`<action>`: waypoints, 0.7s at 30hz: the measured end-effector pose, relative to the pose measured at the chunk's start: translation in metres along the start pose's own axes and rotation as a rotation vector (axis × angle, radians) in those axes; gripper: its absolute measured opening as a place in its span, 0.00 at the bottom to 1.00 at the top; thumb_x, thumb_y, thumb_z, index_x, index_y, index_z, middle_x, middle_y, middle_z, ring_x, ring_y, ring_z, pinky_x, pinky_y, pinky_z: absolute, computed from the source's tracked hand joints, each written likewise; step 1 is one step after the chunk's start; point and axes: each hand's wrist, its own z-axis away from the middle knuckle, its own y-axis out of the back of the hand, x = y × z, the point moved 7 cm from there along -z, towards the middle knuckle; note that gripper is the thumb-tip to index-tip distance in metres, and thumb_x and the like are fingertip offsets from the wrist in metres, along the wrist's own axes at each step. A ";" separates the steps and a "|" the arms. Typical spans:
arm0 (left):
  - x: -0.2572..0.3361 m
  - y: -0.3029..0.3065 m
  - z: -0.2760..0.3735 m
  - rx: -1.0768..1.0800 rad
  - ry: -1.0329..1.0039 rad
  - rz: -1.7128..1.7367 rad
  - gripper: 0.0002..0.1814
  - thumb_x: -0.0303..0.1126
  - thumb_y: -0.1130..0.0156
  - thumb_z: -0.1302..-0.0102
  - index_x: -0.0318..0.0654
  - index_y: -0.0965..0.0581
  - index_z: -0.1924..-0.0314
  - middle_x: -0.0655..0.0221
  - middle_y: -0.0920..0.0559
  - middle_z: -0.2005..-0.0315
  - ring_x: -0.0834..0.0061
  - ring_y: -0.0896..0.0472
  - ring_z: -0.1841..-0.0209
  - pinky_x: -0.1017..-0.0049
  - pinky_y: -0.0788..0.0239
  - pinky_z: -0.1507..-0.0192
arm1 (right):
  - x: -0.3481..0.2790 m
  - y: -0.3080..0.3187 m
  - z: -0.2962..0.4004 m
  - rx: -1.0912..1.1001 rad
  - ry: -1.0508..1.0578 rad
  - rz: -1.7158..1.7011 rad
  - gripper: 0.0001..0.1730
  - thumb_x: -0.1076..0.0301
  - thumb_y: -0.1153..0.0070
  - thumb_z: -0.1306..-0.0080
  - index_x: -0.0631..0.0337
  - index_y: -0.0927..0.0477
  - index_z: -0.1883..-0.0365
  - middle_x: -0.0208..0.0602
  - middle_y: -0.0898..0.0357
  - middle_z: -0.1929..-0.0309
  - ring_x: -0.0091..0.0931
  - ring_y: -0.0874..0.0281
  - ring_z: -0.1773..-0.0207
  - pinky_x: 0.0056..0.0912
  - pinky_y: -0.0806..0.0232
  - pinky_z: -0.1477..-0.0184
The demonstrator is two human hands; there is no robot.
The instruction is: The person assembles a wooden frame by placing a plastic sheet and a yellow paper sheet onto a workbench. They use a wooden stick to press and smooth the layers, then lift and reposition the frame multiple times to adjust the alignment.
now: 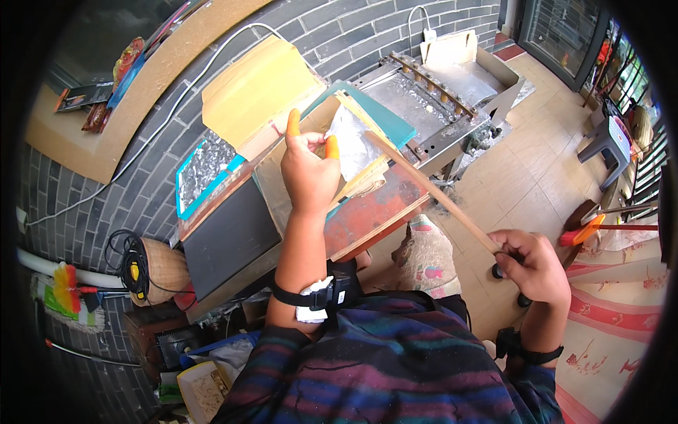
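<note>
My left hand (pixel 311 172) wears orange finger cots on two digits. It pinches the left edge of a thin silvery sheet (pixel 352 146), which lies on a stack of yellowish paper (pixel 365 177). In my right hand (pixel 532 262) is a long, flat wooden stick (pixel 439 199), gripped by its near end. The far tip of the stick reaches the right side of the silvery sheet; whether it presses on it is unclear. Under the stack are a brown board and a teal ridged sheet (pixel 394 124), on a worn reddish wooden board (pixel 365 217).
Left of the stack stand a blue-rimmed tray (pixel 183 204) of silvery scraps and a yellow paper sheet (pixel 254 98). A metal machine (pixel 408 100) with a bar adjoins the bench. A patterned cloth-covered seat (pixel 426 259) is below it. A plastic stool (pixel 609 143) stands right.
</note>
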 end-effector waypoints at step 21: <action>0.003 0.014 0.007 0.053 -0.031 -0.136 0.40 0.24 0.33 0.43 0.35 0.40 0.31 0.66 0.17 0.69 0.66 0.18 0.66 0.69 0.26 0.59 | -0.005 -0.026 -0.062 -0.007 0.058 -0.021 0.13 0.76 0.47 0.39 0.67 0.20 0.55 0.46 0.31 0.81 0.30 0.35 0.79 0.35 0.36 0.72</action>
